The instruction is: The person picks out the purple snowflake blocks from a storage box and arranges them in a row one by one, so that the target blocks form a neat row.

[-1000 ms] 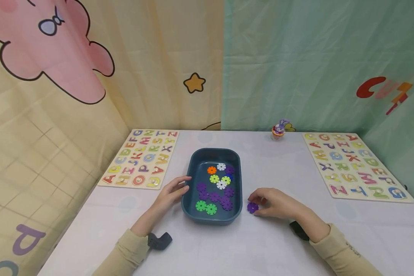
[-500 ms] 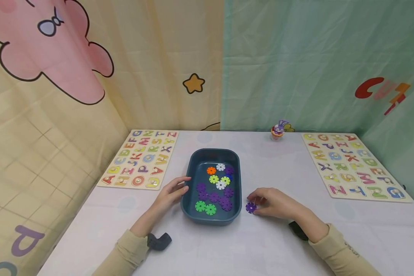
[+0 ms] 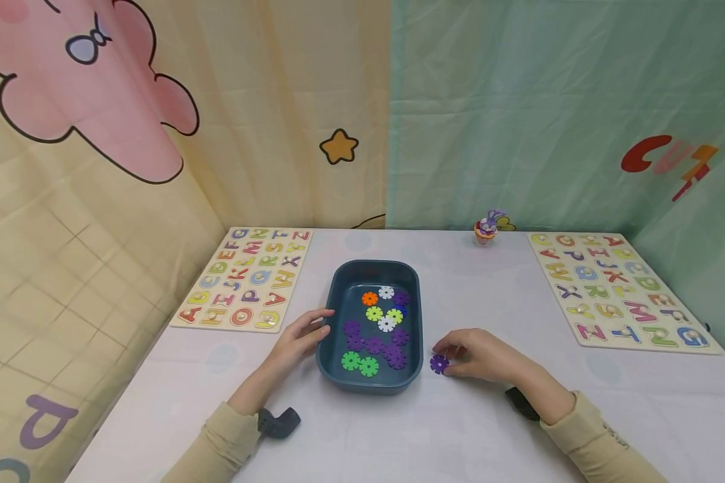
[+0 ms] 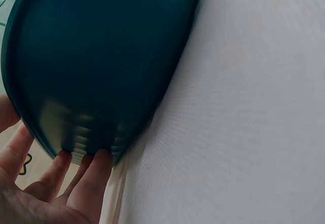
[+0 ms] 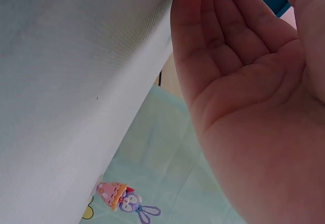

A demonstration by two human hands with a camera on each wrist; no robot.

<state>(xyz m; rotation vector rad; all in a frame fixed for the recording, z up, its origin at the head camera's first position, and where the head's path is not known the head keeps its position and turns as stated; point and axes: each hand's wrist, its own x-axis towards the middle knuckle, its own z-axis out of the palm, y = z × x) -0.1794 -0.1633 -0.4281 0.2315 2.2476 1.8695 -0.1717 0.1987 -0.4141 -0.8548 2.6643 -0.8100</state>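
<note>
A dark blue tray (image 3: pixel 370 387) stands mid-table, holding purple, green, yellow, white, blue and orange snowflake discs, such as a green disc (image 3: pixel 369 367). On its left side, the left hand (image 3: pixel 299 341) rests relaxed fingers against the outer wall; the left wrist view has fingertips (image 4: pixel 102 158) on that wall. To the right of the tray, the right hand (image 3: pixel 480 355) pinches a purple snowflake disc (image 3: pixel 440 364) between thumb and forefinger, low over the table. The right wrist view takes in the palm (image 5: pixel 249 112) but not the disc.
Wooden alphabet boards lie on both sides, a left board (image 3: pixel 242 278) and a right board (image 3: pixel 625 292). Toward the back sits a small purple rabbit figure (image 3: pixel 487 229) in a cup. Printed curtains (image 3: pixel 362 67) hang behind the white table (image 3: pixel 368 436).
The purple snowflake disc and the right hand have shifted very slightly left, toward the tray. The left hand and tray hold their places.
</note>
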